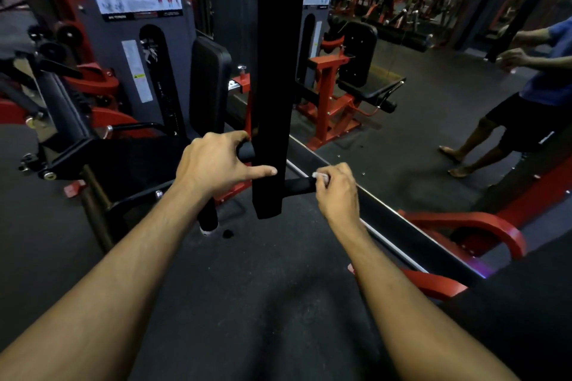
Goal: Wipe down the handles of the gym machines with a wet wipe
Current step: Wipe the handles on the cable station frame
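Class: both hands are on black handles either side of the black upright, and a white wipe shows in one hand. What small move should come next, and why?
Probably slide the right hand along the right handle toward the upright. The wipe sits bunched at the handle's outer end, so the bare stretch beside the upright looks unwiped. The left hand grips the left handle, steadying it.

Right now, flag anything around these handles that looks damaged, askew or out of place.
Nothing stands out. The left hand grips the left handle; the right hand presses a white wipe on the right handle. Both grips look intact. The dark spot on the floor is too blurred to identify.
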The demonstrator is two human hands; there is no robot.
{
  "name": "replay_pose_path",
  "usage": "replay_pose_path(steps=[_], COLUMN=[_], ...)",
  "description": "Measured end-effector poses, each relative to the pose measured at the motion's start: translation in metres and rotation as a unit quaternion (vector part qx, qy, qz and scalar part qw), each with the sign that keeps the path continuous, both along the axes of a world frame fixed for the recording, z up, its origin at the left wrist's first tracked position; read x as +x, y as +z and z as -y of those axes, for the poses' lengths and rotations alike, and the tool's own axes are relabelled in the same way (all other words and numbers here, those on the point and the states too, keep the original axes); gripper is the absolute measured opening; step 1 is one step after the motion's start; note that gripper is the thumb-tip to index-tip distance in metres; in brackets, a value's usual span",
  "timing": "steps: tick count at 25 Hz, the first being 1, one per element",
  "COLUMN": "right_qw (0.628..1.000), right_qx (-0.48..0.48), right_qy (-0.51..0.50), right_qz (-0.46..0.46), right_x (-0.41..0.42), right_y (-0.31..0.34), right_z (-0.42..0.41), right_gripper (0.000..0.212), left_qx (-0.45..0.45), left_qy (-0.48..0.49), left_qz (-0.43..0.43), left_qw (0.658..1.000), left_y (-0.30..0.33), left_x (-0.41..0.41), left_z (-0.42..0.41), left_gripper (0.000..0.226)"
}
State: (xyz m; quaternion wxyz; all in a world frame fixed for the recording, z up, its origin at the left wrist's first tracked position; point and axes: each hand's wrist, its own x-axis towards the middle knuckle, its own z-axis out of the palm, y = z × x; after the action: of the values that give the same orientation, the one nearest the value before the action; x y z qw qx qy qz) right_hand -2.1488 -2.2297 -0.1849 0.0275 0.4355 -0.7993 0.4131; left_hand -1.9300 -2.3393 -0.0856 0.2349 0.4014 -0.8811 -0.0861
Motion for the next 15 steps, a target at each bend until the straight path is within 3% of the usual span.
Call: replay_pose_path(steps=[5, 8, 11, 15], right_qw=[0.996, 0.997, 0.998, 0.994], right_qx=[-0.023, -0.023, 0.042, 0.024], right_qy=[0.088, 0.07, 0.036, 0.108], right_qz=[-0.025, -0.033, 0.01, -0.027], right_x=[0.014, -0.003, 0.004, 0.03], right_y=[-0.011, -0.008, 0.007, 0.005], right_z=[-0.022, -0.041, -0.024, -0.025], right_gripper=[0.014, 0.014, 0.015, 0.016], left_qx=[0.009, 0.014, 0.016, 0.006], left_qy=[0.011, 0.001, 0.015, 0.017], left_qz=[-0.005, -0.014, -0.01, -0.01], left_qw=[1.0, 1.0, 1.0, 1.0], left_y=[0.0, 0.001, 0.002, 0.002], left_x=[0.008, 0.006, 0.009, 0.011], left_z=[-0.013, -0.022, -0.025, -0.029], left_gripper=[0.072, 0.074, 0.076, 0.079])
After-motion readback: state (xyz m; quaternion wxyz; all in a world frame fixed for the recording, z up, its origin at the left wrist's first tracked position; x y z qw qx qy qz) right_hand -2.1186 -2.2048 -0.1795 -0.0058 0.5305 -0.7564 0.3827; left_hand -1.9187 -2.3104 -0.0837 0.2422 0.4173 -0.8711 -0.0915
